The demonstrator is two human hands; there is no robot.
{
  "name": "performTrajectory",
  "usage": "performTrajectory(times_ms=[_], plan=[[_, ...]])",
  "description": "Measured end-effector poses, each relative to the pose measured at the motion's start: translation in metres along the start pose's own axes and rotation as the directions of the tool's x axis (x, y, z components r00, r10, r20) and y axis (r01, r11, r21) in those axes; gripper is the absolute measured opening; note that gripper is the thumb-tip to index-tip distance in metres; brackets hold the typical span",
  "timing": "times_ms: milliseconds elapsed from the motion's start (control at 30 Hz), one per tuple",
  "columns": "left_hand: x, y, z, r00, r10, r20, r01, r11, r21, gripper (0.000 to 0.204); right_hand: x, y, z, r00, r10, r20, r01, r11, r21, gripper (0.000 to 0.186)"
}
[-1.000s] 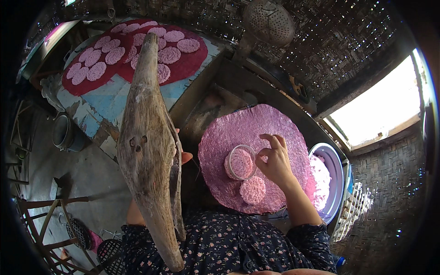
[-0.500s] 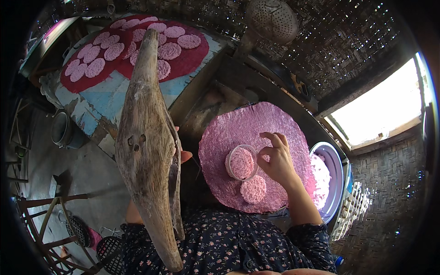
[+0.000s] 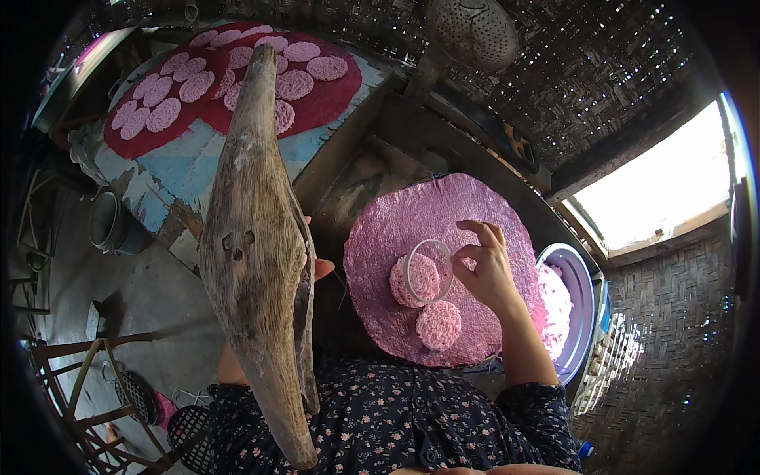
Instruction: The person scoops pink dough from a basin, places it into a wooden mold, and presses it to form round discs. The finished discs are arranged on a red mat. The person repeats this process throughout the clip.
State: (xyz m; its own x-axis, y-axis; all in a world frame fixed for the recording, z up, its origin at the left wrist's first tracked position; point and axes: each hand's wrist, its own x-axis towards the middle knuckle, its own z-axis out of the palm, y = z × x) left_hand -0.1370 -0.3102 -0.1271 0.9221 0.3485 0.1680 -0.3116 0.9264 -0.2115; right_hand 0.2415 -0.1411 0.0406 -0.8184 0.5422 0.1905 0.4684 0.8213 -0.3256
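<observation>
My right hand (image 3: 487, 269) pinches a thin whitish ring (image 3: 409, 271) between thumb and finger, the other fingers curled up. The ring is tilted above a round pink noodle-like cake (image 3: 416, 291). A second pink cake (image 3: 438, 326) sits just below, both on a round shiny pink mat (image 3: 388, 229). A long weathered wooden piece (image 3: 253, 214), wide in the middle and tapered at both ends, stands in front of my left side. Fingertips of my left hand (image 3: 323, 269) show at its right edge; the rest of that hand is hidden behind the wood.
Red round mats (image 3: 321, 111) with several pink cakes lie on a worn blue-white table (image 3: 186, 174) at far left. A purple basin (image 3: 582, 317) of pink-white dough stands right of the mat. A bucket (image 3: 107, 222) and a bamboo frame (image 3: 87, 372) are at the left.
My right hand has lifted up and slightly right, raising the ring off the upper pink cake and tilting it. The left hand and the wooden piece have hardly moved.
</observation>
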Motion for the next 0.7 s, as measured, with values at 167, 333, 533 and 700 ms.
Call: performTrajectory(times_ms=[167, 333, 533, 700], plan=[[-0.002, 0.001, 0.0, 1.0, -0.006, -0.004, 0.006, 1.0, -0.001, 0.078, 0.007, -0.003, 0.0, 1.0, -0.025, 0.005, 0.025, 0.999, -0.045, 0.007], [-0.004, 0.006, -0.001, 0.999, -0.032, -0.019, 0.032, 0.999, -0.012, 0.079, 0.016, -0.009, -0.006, 0.994, -0.077, 0.077, 0.086, 0.989, -0.122, 0.008], [-0.008, -0.001, -0.003, 0.999, 0.03, -0.032, -0.031, 0.999, -0.033, 0.076, 0.018, -0.015, 0.0, 0.986, -0.04, 0.16, 0.065, 0.986, -0.154, 0.008], [-0.004, -0.009, -0.001, 0.997, 0.071, -0.004, -0.071, 0.997, -0.021, 0.07, 0.018, -0.013, -0.005, 0.982, -0.039, 0.187, 0.059, 0.994, -0.097, 0.009]])
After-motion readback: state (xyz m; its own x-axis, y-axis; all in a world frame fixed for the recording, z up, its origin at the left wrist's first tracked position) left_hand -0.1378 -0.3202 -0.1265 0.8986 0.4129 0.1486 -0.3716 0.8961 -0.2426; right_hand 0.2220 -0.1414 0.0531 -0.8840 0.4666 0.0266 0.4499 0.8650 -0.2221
